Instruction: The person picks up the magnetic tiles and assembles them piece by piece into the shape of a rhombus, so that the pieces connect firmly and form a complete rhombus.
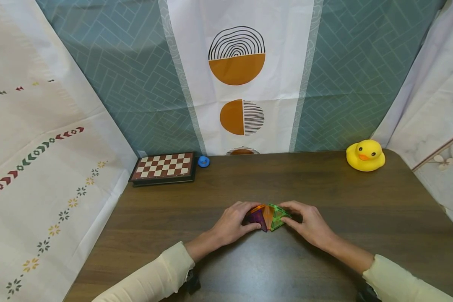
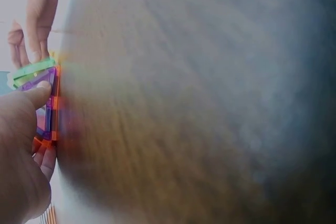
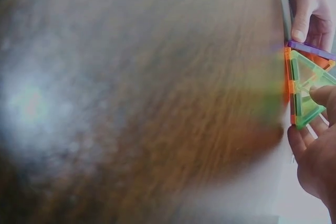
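Note:
Between the two hands, magnetic tiles stand together at mid-table in the head view. The left hand (image 1: 235,222) grips the purple triangular tile (image 1: 257,218), its thumb on the tile's face and its fingers behind. The green triangular tile (image 1: 278,217) is held by the right hand (image 1: 309,222), thumb in front, fingertips at the far edge. Orange tiles (image 1: 268,216) show between the purple and green ones. In the right wrist view, the green tile (image 3: 310,90) leans against an orange edge (image 3: 290,85). The left wrist view has the purple tile (image 2: 48,103) under the left thumb.
A chessboard (image 1: 162,167) lies at the back left of the brown wooden table (image 1: 166,209), with a small blue toy (image 1: 203,161) next to it. At the back right sits a yellow rubber duck (image 1: 366,156). Patterned cloths hang behind and at both sides.

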The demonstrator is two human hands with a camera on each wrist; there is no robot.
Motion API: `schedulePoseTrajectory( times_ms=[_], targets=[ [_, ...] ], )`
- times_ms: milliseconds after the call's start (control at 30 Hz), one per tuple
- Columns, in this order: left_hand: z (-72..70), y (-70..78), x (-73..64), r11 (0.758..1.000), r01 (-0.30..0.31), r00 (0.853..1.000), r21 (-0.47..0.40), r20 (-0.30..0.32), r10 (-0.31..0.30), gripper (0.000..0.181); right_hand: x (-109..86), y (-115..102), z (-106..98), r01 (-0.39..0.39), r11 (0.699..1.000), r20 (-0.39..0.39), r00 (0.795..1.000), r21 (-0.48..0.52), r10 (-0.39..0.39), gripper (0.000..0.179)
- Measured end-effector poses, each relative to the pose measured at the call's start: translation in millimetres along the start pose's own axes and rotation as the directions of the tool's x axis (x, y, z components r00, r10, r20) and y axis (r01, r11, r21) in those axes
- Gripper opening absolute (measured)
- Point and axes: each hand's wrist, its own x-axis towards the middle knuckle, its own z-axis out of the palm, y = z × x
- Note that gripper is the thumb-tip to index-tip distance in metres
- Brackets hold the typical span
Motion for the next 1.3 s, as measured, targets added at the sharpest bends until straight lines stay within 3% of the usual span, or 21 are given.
schedulePoseTrajectory(
  times_ms=[633,1300],
  targets=[
    [0.0,0.1,0.1,1.000,-0.002,1.000,0.002,0.008,0.002,0.060,6.7,-8,0,0.076,0.997,-0.007,0.997,0.015,-0.076,0.038],
    [-0.2,-0.3,-0.6,1.000,-0.012,1.000,0.002,0.004,0.012,0.060,10.2,-13,3,0.101,0.995,-0.020,0.995,-0.007,-0.101,0.037]
  ],
)
